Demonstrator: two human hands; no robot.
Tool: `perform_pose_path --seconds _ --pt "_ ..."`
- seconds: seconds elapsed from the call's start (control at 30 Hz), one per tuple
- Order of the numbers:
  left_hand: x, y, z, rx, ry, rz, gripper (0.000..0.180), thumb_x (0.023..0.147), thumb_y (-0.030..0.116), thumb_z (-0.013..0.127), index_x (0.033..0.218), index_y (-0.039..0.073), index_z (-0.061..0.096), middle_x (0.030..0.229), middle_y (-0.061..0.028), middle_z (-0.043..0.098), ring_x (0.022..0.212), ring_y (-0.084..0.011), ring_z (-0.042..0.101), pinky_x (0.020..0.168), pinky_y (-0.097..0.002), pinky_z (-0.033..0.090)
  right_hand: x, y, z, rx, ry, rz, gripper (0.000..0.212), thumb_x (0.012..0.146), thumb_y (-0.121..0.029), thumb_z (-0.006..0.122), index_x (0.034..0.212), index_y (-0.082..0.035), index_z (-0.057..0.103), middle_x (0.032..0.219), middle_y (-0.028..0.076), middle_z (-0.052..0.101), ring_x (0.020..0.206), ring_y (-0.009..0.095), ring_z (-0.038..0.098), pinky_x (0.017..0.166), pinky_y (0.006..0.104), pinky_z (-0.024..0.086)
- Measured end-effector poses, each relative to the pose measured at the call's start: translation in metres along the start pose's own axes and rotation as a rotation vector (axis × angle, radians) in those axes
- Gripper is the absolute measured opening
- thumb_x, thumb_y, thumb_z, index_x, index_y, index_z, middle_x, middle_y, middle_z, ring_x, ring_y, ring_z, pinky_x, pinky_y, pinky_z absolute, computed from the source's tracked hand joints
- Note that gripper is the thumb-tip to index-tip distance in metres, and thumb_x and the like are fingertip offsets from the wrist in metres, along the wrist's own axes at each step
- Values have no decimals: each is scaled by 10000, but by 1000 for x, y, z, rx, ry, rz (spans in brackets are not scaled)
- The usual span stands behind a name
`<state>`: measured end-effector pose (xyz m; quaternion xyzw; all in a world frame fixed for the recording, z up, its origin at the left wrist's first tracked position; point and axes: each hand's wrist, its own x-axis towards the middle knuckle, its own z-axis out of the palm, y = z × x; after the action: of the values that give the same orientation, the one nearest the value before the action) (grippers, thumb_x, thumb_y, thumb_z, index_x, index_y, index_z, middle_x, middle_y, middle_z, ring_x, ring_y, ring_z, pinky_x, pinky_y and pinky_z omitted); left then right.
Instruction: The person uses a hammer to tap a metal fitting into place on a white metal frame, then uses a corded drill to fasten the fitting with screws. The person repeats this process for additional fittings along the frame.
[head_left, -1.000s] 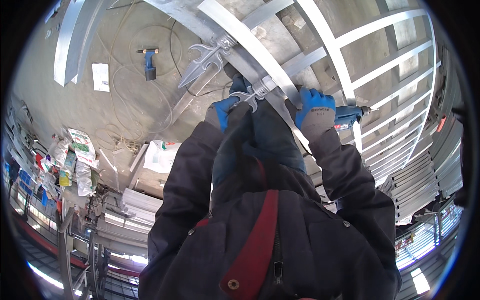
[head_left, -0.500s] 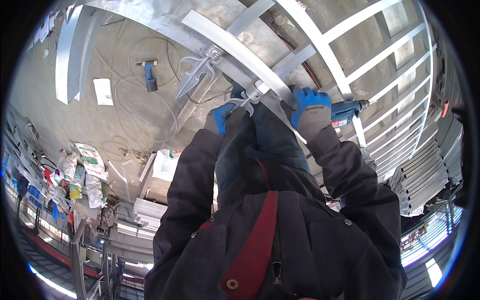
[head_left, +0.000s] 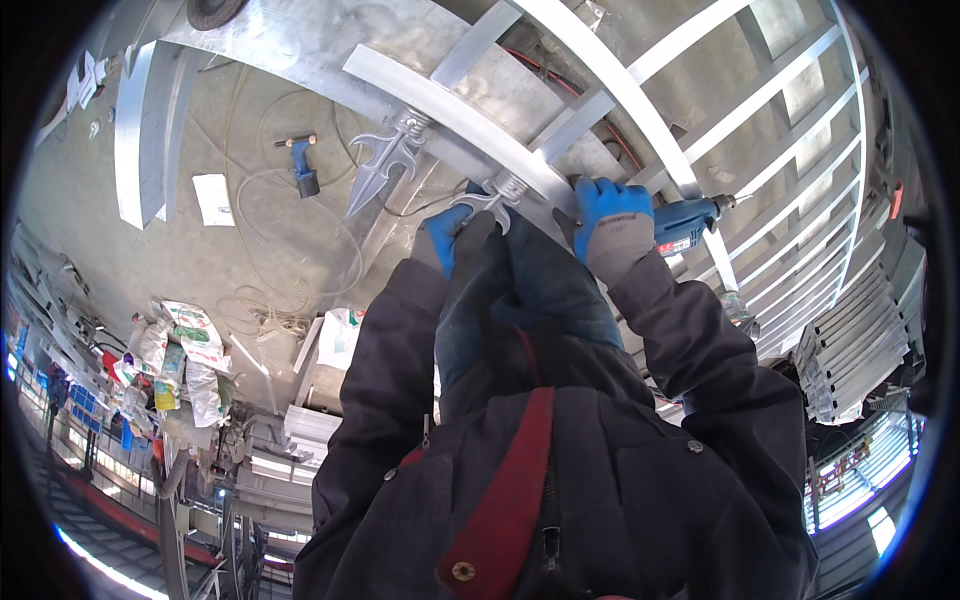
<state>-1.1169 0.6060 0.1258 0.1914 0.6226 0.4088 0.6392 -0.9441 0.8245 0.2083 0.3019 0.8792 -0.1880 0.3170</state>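
Observation:
My left hand (head_left: 440, 240), in a blue and grey glove, is closed on the near spearhead finial (head_left: 490, 205), its tip hidden at my leg. This grey metal finial joins a curved, flat silver rail (head_left: 460, 120). My right hand (head_left: 614, 222), gloved alike, has its fingers curled over the near end of that rail. Farther left along the rail, a second spearhead finial (head_left: 380, 165) points down and left. Just right of my right hand lies a blue power drill (head_left: 685, 225), its bit pointing right; its handle is hidden.
A large silver frame with crossbars (head_left: 690, 170) spreads to the right. On the floor at left are another blue power tool (head_left: 303, 165), a white sheet (head_left: 211, 199) and loose hoses. Several bags (head_left: 190, 345) lie farther left. Stacked metal bars (head_left: 850, 350) stand at the right.
The rail, finials and frame appear slightly farther left, as the whole view has shifted. Both hands keep their grip, and the drill stays beside my right hand.

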Motion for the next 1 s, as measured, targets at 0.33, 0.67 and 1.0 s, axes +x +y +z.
perform_pose_path --seconds 0.33,0.67,1.0 --pt "3 10 11 -112 84 -169 332 1041 369 697 905 70 749 711 40 607 635 -58 544 547 -261 421 2 2 10 36 78 -44 390 942 -436 693 1120 -90 677 971 128 723 860 333 721 830 481 534" --pt "-3 6 3 -1 140 -155 398 1034 448 666 1032 57 742 797 -15 676 692 -105 603 614 -277 478 2 -5 9 -12 101 -19 453 954 -505 689 1089 -73 688 978 147 741 876 336 747 830 460 538" --pt "-13 0 11 21 228 -123 367 1042 415 642 1041 64 750 779 -10 644 694 -114 577 635 -296 465 1 -13 9 -110 77 -27 453 967 -489 671 1121 -63 682 1013 156 739 924 335 748 860 463 538"
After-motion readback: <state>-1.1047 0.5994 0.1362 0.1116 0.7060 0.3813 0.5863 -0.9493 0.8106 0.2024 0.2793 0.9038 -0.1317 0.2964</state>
